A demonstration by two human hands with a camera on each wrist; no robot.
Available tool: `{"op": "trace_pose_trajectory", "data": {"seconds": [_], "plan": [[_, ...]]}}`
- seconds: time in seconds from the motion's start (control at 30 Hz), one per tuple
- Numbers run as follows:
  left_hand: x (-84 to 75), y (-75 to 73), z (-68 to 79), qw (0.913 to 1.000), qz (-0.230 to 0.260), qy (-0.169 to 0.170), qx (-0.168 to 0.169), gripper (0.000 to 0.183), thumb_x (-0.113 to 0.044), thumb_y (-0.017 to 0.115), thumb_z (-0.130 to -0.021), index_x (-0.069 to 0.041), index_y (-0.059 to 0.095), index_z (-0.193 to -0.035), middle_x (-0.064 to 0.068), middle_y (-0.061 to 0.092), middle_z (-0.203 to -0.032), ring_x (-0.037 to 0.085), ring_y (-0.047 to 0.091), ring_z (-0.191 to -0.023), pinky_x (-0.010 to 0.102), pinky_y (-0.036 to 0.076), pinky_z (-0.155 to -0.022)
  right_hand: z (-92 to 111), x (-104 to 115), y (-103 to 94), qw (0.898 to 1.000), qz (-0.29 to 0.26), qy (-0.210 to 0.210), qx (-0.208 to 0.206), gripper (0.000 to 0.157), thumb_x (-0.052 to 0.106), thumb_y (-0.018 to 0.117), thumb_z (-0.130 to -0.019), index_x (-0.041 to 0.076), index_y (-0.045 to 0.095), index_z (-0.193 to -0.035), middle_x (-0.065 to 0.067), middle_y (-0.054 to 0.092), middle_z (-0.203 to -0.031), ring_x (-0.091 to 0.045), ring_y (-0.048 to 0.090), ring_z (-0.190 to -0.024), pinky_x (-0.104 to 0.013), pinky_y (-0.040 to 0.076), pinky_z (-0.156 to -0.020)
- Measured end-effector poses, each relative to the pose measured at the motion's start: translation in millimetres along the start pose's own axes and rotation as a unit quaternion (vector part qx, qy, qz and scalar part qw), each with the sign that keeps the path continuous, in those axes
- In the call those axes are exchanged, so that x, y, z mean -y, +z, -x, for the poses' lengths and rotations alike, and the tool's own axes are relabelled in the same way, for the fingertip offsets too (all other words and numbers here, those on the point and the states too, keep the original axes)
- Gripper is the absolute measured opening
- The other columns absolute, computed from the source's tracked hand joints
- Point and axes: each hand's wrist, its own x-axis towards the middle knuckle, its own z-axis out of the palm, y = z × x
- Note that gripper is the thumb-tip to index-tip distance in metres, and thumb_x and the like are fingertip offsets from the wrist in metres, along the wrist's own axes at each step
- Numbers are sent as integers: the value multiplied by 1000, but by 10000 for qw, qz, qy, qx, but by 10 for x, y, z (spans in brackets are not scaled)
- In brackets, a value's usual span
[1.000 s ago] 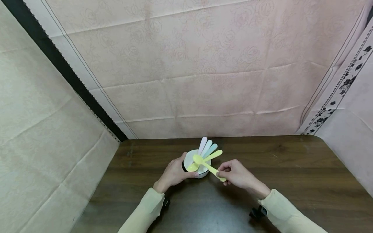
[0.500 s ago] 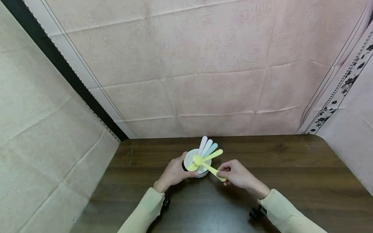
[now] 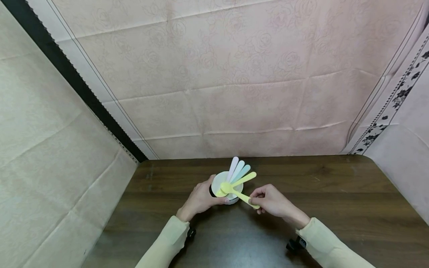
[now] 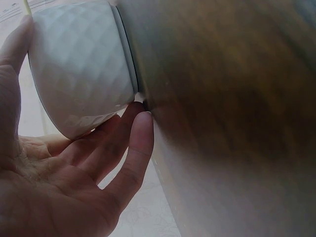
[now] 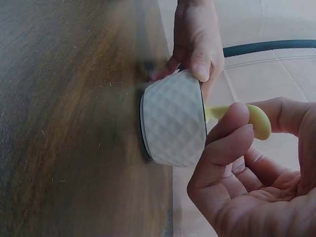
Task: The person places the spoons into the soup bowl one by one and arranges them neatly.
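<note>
In the head view a white bowl point(image 3: 216, 181) stands on the table. Its wall point(image 5: 175, 121) has a diamond relief and a dark rim line. My left hand point(image 3: 202, 196) grips it from the left, thumb at the rim and fingers along the far side. My right hand point(image 3: 272, 201) pinches the handle of a yellow spoon point(image 3: 242, 196), whose head lies over the bowl. A second yellow spoon point(image 3: 247, 178) leans in the bowl, its head partly covered by the held one. Beside it lean a lilac spoon point(image 3: 233, 166), a pale blue spoon point(image 3: 239, 168) and a deeper blue spoon point(image 3: 245, 170).
The brown wooden table point(image 3: 321, 190) reaches back to a pale floral cloth point(image 3: 234, 82) hanging behind it. More pale cloth hangs at the left and right sides. A dark wrist device point(image 3: 296, 245) sits near the right sleeve.
The head of the held yellow spoon has moved slightly down and left over the bowl, covering more of the other yellow spoon's head. My left hand and the bowl stay in place.
</note>
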Motion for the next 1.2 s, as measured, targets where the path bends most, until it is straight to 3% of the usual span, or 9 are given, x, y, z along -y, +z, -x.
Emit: {"op": "trace_pose_trajectory", "data": {"seconds": [1.2], "plan": [[-8,3,-11,10000,-32,-46,6,87,-58,94,-80,-21,57,-149,-1,76,-124,16,67,-103,40,54,-93,-82,-36,69,9991,122,275,-305,20,12,74,-102,-6,79,-107,-3,68,-78,-12,62,-63,-28,53,-60]]}}
